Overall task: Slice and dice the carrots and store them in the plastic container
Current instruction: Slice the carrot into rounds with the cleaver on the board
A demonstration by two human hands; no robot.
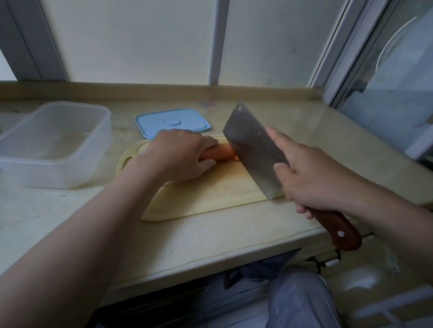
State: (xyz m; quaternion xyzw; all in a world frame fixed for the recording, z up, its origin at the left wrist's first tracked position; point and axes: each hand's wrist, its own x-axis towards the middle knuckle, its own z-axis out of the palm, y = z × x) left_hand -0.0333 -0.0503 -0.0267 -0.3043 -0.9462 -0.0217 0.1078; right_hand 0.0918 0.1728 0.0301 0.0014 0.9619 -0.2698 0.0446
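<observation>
**Step in hand:** first cuts on the carrot. This is judged early, since no slices show on the board and no carrot can be seen in the container.

**Position.** The carrot lies flat across the far half of the board. The container stands open on the table, left of the board and apart from it. The blue lid lies just behind the board's far edge.

**Hands.**
- **Left hand**: the fingers are curled down over the carrot, pinning it to the board. Only the carrot's right end shows past them.
- **Right hand**: the fingers are wrapped round the wooden handle of the knife, with the forefinger stretched forward along the blade and the thumb on its near face.
- **Blade:** it leans, and its edge meets the carrot's exposed end. Whether it has bitten in cannot be told.

**Recommendations for this step.**
- Bring the blade upright before pressing — a leaning blade is likely to skid off a round carrot or give wedge-shaped slices.
- Tuck the left fingertips back so that the knuckles, not the tips, face the steel. The gap between fingers and blade looks short.
- Press down and forward in one stroke, and shift the left hand towards the board's left end after each slice.
- A first lengthwise cut would give the carrot a flat side — that should stop it rolling.
</observation>
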